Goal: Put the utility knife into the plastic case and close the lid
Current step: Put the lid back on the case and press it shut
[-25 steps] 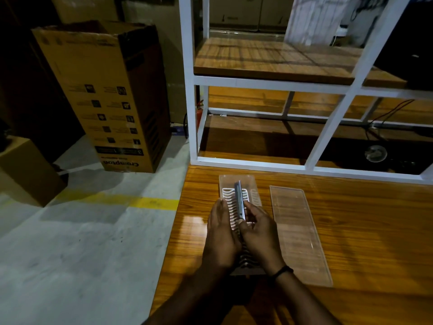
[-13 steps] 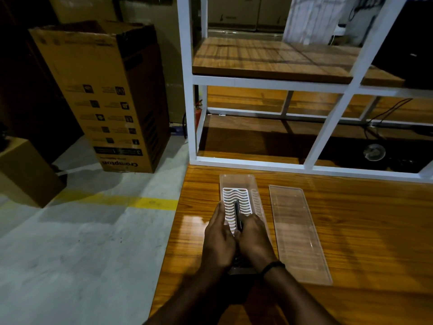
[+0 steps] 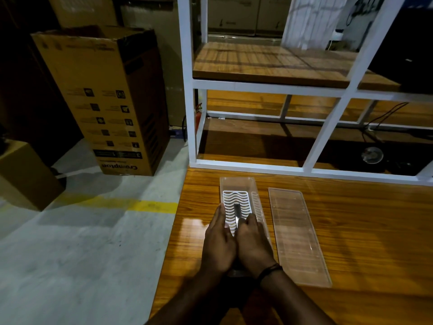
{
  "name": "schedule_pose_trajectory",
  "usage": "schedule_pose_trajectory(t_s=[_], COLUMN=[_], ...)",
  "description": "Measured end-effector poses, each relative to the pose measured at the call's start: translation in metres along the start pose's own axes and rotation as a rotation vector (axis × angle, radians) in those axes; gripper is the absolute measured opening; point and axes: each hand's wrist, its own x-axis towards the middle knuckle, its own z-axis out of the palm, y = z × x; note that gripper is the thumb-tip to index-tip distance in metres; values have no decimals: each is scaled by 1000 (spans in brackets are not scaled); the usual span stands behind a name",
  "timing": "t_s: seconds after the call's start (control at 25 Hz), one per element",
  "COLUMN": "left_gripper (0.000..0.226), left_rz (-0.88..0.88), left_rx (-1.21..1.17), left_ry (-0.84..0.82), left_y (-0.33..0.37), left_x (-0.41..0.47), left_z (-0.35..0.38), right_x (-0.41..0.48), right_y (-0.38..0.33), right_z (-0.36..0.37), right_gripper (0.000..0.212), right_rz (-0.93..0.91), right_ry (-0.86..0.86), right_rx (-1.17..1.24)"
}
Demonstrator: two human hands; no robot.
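Observation:
A clear plastic case lies open lengthwise on the wooden table, with a white wavy grid insert inside. The dark utility knife lies down in the case on the grid, and only its far end shows beyond my fingers. My left hand and my right hand are side by side over the near half of the case, fingers on the knife. The clear lid lies flat on the table just right of the case.
A white metal shelf frame with wooden boards stands along the table's far edge. The table's left edge runs close to the case. Below left are a concrete floor with a yellow line and tall cardboard boxes.
The knife was held tilted above the case a second ago. Both hands have lowered it, and it now lies on the grid inside the case.

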Motion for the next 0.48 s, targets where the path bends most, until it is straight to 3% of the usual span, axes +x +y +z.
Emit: schedule_pose_trajectory(t_s=[0.16, 0.24, 0.28, 0.4, 0.48], left_gripper=[69, 70, 69, 64, 59], left_rz=[22, 28, 33, 11, -5], left_rx=[52, 48, 34, 41, 75], left_ry=[-33, -31, -33, -52, -73], left_y=[-10, -12, -11, -11, -14], left_x=[2, 2, 2, 2, 4], left_z=[-1, -3, -4, -4, -3], right_x=[-14, -18, -18, -19, -20], right_y=[11, 33, 47, 86, 96], right_z=[-40, -55, -58, -53, -48], right_gripper=[43, 42, 50, 89, 103], right_rz=[-139, -31, 105, 573, 695], right_ry=[297, 409, 364, -3, -121], right_rx=[119, 90, 58, -106, -131])
